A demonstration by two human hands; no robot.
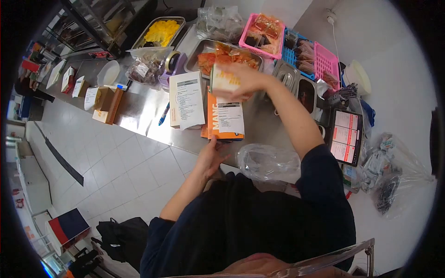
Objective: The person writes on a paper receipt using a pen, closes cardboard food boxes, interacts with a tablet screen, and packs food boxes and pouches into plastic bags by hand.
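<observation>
An orange box (214,124) with large white letters beginning "MANG" lies at the counter's near edge, a printed slip (231,118) on its top. My left hand (209,160) touches the box's near end with the thumb, its fingers spread loosely below. Above the far end of that box, my right hand (248,79) grips a white box with yellow print (224,82); both are blurred by motion. To the left lies another box under a printed paper slip (189,103). A blue pen (164,114) rests beside it.
Behind are a metal tray of orange-red food (211,61), a yellow food tray (162,33) and pink baskets (263,34). A tablet (344,136) stands right, near a clear plastic bag (269,162). Slip-covered boxes (104,103) stand left, beside a tape dispenser (172,69).
</observation>
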